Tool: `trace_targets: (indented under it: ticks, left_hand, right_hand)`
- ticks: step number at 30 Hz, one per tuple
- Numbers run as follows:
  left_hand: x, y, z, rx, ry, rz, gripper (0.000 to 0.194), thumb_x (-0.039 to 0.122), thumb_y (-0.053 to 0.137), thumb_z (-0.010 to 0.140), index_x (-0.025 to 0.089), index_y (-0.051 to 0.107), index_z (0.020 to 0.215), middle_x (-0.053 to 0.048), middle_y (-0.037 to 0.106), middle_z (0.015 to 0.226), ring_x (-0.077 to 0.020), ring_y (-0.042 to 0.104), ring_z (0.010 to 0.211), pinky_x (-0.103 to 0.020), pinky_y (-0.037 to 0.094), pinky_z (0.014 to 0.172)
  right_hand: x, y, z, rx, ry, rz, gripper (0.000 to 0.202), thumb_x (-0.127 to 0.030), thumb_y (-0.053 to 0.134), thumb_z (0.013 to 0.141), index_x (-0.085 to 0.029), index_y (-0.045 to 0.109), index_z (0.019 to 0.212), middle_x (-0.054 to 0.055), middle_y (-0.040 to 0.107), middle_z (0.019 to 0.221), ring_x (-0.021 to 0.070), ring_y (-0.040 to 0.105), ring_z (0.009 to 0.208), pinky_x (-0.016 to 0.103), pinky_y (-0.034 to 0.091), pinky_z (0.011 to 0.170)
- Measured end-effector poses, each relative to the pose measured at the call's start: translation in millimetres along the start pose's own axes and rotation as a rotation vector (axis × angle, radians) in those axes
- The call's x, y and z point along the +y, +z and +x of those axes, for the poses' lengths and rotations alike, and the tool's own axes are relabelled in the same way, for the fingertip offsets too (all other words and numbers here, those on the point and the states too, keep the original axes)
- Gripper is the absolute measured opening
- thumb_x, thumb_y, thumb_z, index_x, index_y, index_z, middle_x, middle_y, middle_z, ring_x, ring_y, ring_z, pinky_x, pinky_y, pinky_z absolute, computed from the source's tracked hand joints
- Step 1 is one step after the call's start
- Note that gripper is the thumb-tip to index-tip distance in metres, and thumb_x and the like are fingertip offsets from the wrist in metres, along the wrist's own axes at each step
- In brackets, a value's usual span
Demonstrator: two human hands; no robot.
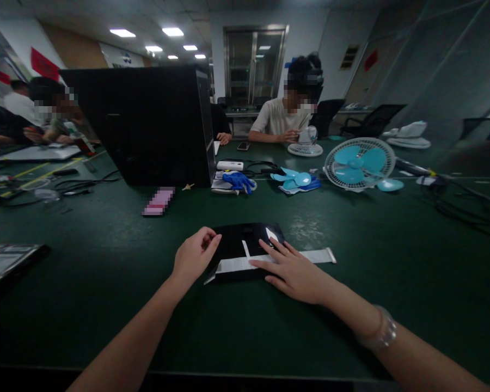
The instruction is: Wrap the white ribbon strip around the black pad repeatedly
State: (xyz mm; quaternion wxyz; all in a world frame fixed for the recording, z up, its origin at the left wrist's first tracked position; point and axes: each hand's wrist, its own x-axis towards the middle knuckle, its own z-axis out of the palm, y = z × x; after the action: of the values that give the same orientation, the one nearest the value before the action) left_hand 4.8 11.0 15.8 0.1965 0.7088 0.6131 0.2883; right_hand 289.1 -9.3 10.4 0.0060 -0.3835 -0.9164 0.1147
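Observation:
A flat, glossy black object (228,238) lies on the green table in front of me; its exact kind is unclear. Across its near side runs a long white strip (234,264) with faint print, one end folded at the left and the other reaching past the right side. A short, narrow white piece (245,249) sticks up from the strip. My left hand (193,256) is at the black object's left edge, fingers curled toward the thumb; anything pinched there is hidden. My right hand (296,269) rests flat with spread fingers over the strip and the object's right part.
A big black computer case (147,130) stands beyond, with a pink phone (159,201) before it. Blue gloves (237,181), light-blue fan blades (293,177) and a fan head (358,163) lie farther back. Across the table a person (275,122) handles a white fan part.

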Motion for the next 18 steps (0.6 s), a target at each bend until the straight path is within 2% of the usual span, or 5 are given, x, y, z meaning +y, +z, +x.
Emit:
trace_targets:
  ticks: [4, 9, 13, 16, 18]
  left_hand:
    - [-4.4, 0.8, 1.8, -0.015, -0.034, -0.017, 0.036, 0.054, 0.040, 0.091, 0.023, 0.058, 0.093, 0.000, 0.060, 0.074, -0.0172, 0.056, 0.065, -0.025, 0.037, 0.054]
    - [-6.0, -0.1, 3.1, 0.003, -0.025, -0.003, 0.034, 0.051, 0.041, 0.091, 0.022, 0.059, 0.092, 0.001, 0.058, 0.073, -0.0151, 0.055, 0.065, -0.024, 0.038, 0.055]
    - [-6.2, -1.1, 2.8, -0.032, -0.031, 0.000, 0.035, 0.051, 0.040, 0.091, 0.022, 0.059, 0.096, 0.000, 0.061, 0.079, -0.0155, 0.057, 0.068, -0.024, 0.039, 0.056]
    - [-6.6, -1.1, 2.7, -0.056, -0.029, 0.001, 0.035, 0.051, 0.039, 0.091, 0.023, 0.059, 0.098, 0.000, 0.062, 0.082, -0.0157, 0.058, 0.070, -0.024, 0.040, 0.057]
    - [-6.3, -1.3, 2.7, -0.070, -0.030, 0.001, 0.035, 0.051, 0.039, 0.091, 0.023, 0.058, 0.100, -0.001, 0.062, 0.082, -0.0159, 0.058, 0.070, -0.024, 0.040, 0.056]
  right_hand:
    - [3.3, 1.2, -1.4, 0.004, 0.059, -0.032, 0.051, -0.053, 0.032, 0.097, -0.045, 0.026, 0.148, 0.000, 0.007, 0.159, 0.0356, 0.010, 0.143, 0.067, 0.011, 0.109]
    - [28.3, -4.2, -5.5, -0.040, 0.272, -0.078, 0.053, -0.056, 0.025, 0.096, -0.046, 0.024, 0.148, -0.001, 0.004, 0.159, 0.0394, 0.009, 0.142, 0.071, 0.020, 0.104]
    - [72.9, -7.3, -16.2, -0.052, 0.537, -0.123, 0.055, -0.058, 0.023, 0.095, -0.046, 0.022, 0.149, -0.001, 0.007, 0.160, 0.0406, 0.013, 0.141, 0.070, 0.026, 0.102]
    - [118.4, -6.8, -31.9, -0.021, 0.765, -0.096, 0.057, -0.061, 0.025, 0.093, -0.046, 0.024, 0.148, -0.001, 0.010, 0.160, 0.0429, 0.017, 0.140, 0.069, 0.030, 0.099]
    - [148.7, -7.1, -46.1, 0.013, 0.865, -0.089, 0.058, -0.059, 0.028, 0.092, -0.043, 0.027, 0.148, 0.004, 0.014, 0.159, 0.0447, 0.023, 0.138, 0.070, 0.031, 0.098]
